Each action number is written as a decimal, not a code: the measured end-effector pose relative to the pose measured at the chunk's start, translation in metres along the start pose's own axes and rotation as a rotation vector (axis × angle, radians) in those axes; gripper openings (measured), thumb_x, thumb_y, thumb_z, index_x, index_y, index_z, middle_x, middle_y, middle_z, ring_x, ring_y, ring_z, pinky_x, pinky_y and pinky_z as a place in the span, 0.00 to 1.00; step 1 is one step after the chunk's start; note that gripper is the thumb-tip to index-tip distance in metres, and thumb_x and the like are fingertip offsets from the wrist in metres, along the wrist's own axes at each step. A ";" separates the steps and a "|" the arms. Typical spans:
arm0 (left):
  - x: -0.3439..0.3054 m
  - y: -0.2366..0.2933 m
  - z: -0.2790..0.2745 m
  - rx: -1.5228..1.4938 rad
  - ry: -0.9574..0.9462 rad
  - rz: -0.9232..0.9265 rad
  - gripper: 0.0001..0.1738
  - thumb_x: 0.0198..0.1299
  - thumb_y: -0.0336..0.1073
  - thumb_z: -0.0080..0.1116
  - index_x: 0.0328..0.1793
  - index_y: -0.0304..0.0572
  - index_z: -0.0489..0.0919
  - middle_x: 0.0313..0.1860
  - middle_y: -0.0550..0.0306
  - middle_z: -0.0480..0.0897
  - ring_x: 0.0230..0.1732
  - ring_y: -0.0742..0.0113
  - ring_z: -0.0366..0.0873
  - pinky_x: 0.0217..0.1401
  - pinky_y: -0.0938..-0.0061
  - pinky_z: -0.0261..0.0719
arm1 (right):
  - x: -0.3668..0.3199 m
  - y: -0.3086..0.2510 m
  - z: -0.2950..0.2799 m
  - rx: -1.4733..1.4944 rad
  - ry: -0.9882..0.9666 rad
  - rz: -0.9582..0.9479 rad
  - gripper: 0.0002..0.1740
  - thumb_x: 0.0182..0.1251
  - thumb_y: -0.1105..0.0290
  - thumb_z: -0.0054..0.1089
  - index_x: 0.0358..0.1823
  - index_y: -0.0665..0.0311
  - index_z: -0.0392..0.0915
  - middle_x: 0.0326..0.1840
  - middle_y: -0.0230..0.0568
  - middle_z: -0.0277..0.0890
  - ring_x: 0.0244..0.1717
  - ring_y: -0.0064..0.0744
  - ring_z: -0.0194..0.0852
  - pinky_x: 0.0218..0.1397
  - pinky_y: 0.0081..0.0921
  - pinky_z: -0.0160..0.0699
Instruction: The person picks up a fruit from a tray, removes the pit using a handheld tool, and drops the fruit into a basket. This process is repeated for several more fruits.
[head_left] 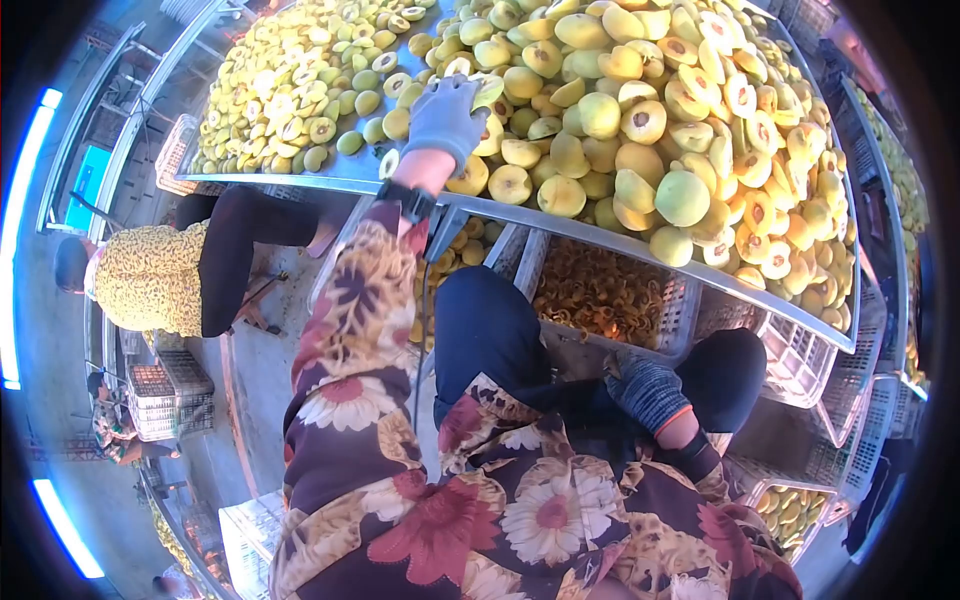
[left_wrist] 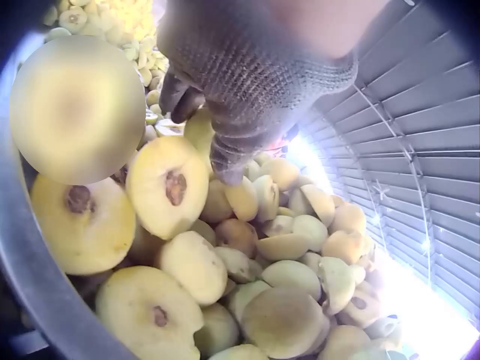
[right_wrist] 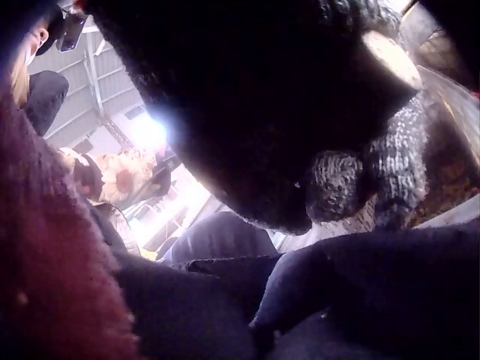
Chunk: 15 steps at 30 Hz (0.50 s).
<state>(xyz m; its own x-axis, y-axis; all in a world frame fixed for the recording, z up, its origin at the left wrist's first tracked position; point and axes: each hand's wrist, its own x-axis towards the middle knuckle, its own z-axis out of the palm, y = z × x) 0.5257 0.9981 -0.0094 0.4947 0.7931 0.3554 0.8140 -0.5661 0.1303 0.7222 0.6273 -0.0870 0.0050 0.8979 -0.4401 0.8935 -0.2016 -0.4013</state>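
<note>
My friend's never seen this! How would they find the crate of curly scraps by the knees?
Find the big metal table heaped with yellow fruit. Look under its front edge, between the camera wearer's dark-trousered knees, for a crate. Its curly orange-brown scraps set it apart from the yellow fruit beside it.

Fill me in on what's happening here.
A gloved person sits at a metal table heaped with cut fruit. Their left hand grips a fruit piece at the heap; their right hand, beside one knee, seems to hold a pale object too unclear to name. A crate of brown scraps stands below.
</note>
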 end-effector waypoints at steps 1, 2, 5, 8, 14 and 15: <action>-0.010 0.009 -0.007 0.050 0.055 0.054 0.27 0.54 0.46 0.62 0.59 0.46 0.75 0.54 0.44 0.77 0.56 0.44 0.74 0.59 0.58 0.72 | -0.001 0.001 0.000 -0.007 -0.029 0.015 0.21 0.65 0.52 0.51 0.45 0.62 0.79 0.39 0.52 0.81 0.40 0.50 0.81 0.46 0.41 0.78; -0.021 0.021 -0.013 0.006 0.019 0.006 0.23 0.54 0.43 0.61 0.56 0.47 0.77 0.52 0.47 0.78 0.54 0.46 0.75 0.57 0.59 0.73 | -0.001 0.004 0.002 0.016 0.000 -0.030 0.21 0.64 0.52 0.51 0.45 0.62 0.79 0.39 0.53 0.81 0.40 0.50 0.81 0.45 0.41 0.79; -0.041 0.034 -0.010 -0.076 -0.231 -0.106 0.20 0.55 0.42 0.59 0.55 0.51 0.78 0.52 0.49 0.78 0.54 0.48 0.76 0.56 0.59 0.74 | -0.003 0.018 0.014 0.046 0.080 -0.120 0.20 0.63 0.53 0.53 0.46 0.60 0.79 0.38 0.52 0.81 0.38 0.50 0.80 0.43 0.41 0.79; -0.030 0.028 0.007 -0.119 -0.206 0.061 0.20 0.57 0.39 0.55 0.57 0.52 0.77 0.55 0.50 0.77 0.56 0.48 0.75 0.58 0.60 0.74 | 0.002 0.019 0.023 0.009 0.090 -0.094 0.19 0.62 0.53 0.54 0.46 0.59 0.78 0.35 0.50 0.80 0.35 0.51 0.80 0.41 0.42 0.79; -0.015 0.048 0.014 0.084 -0.505 0.114 0.23 0.57 0.33 0.50 0.61 0.48 0.72 0.58 0.44 0.75 0.56 0.47 0.75 0.57 0.58 0.74 | -0.007 0.008 0.016 0.001 0.043 -0.066 0.24 0.59 0.54 0.57 0.51 0.64 0.75 0.37 0.52 0.81 0.39 0.51 0.81 0.43 0.43 0.79; -0.016 0.040 0.017 0.031 -0.480 0.133 0.22 0.56 0.33 0.50 0.60 0.47 0.73 0.57 0.45 0.75 0.55 0.47 0.75 0.56 0.57 0.74 | -0.010 0.005 0.009 0.003 0.019 -0.034 0.25 0.59 0.54 0.57 0.52 0.64 0.74 0.37 0.52 0.81 0.40 0.51 0.81 0.43 0.43 0.79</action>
<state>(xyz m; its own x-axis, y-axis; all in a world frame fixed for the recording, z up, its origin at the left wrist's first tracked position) 0.5561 0.9666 -0.0255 0.6732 0.7327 -0.0996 0.7395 -0.6681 0.0825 0.7221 0.6135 -0.0917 -0.0169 0.9117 -0.4106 0.8918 -0.1720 -0.4185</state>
